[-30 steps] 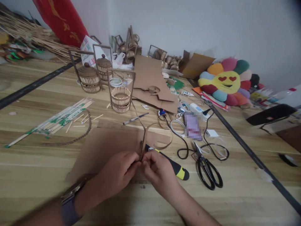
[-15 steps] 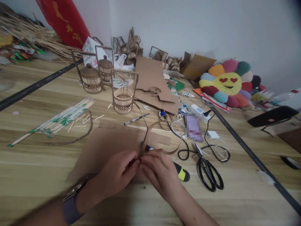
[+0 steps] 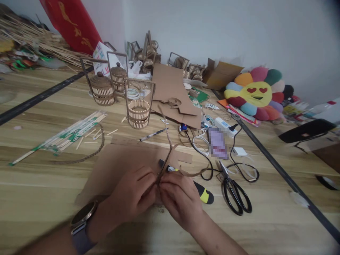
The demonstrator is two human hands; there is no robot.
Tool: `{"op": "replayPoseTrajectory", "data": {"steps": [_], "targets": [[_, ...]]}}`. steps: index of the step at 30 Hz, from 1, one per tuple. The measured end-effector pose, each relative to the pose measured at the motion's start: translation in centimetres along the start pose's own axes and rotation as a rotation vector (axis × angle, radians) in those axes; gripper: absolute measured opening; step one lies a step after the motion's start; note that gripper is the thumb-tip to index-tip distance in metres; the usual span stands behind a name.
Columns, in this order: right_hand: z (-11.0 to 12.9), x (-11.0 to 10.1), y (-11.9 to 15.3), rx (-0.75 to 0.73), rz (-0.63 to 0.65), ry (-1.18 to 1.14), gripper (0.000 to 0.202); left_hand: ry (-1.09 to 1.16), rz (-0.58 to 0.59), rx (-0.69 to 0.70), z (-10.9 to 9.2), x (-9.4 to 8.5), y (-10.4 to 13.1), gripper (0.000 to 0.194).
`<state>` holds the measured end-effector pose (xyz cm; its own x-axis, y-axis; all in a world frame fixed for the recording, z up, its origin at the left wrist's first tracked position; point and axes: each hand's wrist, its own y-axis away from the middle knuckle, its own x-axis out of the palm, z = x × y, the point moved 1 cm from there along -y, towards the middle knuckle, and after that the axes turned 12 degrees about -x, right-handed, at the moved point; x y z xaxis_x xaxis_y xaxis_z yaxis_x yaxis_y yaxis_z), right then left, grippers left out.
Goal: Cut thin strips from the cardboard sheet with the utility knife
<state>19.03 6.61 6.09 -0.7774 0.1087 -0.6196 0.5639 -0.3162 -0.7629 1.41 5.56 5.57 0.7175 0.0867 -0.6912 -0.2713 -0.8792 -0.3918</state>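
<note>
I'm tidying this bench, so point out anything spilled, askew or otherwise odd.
Loose sticks lie scattered beside the plastic-wrapped packs, as if spilled. A black cable loops untidily beside the scissors. At the back, small baskets are heaped askew, unlike the nearer upright baskets. No damage is clear.

- Cord (image 3: 167, 134): thin, brown and rough-textured, like a twist or braid. Its near end is gathered close to the middle of the view; from there it slants away and to the right, then bends back left to a narrow, loose tip.
- Strip (image 3: 195, 175): flat, narrow, lighter brown and smooth. It meets the cord at the near end, parts from it at a fork, and bows out to the right in a loose curl, its far side too blurred to trace fully.
</note>
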Motion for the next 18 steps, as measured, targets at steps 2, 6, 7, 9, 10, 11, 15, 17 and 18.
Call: {"op": "replayPoseTrajectory", "data": {"steps": [2,6,7,9,10,11,15,17,18], "targets": [[0.03,0.26,0.03,0.014,0.008,-0.008,0.016,-0.013,0.011,-0.018,0.09,0.23,-0.02,0.020],[0.09,0.66,-0.05,0.059,0.009,-0.028,0.016,-0.003,-0.003,-0.049,0.28,0.81,0.17,0.021],[0.10,0.70,-0.09,0.071,0.008,-0.034,0.016,0.015,-0.008,-0.058,0.31,0.90,0.23,0.021],[0.09,0.70,-0.16,0.100,0.002,-0.056,0.015,0.058,-0.003,-0.068,0.33,0.94,0.29,0.022],[0.05,0.66,-0.20,0.123,-0.002,-0.073,0.015,0.077,0.006,-0.067,0.33,0.89,0.30,0.022],[-0.01,0.60,-0.25,0.153,-0.008,-0.097,0.015,0.094,0.015,-0.062,0.32,0.81,0.30,0.022],[-0.46,0.40,-0.46,0.328,-0.040,-0.258,0.016,0.133,0.052,-0.038,0.41,0.45,0.20,0.022],[-0.70,0.41,-0.53,0.409,-0.058,-0.352,0.015,0.142,0.075,-0.029,0.55,0.33,0.10,0.022],[-0.82,0.43,-0.54,0.440,-0.070,-0.392,0.015,0.147,0.087,-0.026,0.62,0.28,0.02,0.022]]}}
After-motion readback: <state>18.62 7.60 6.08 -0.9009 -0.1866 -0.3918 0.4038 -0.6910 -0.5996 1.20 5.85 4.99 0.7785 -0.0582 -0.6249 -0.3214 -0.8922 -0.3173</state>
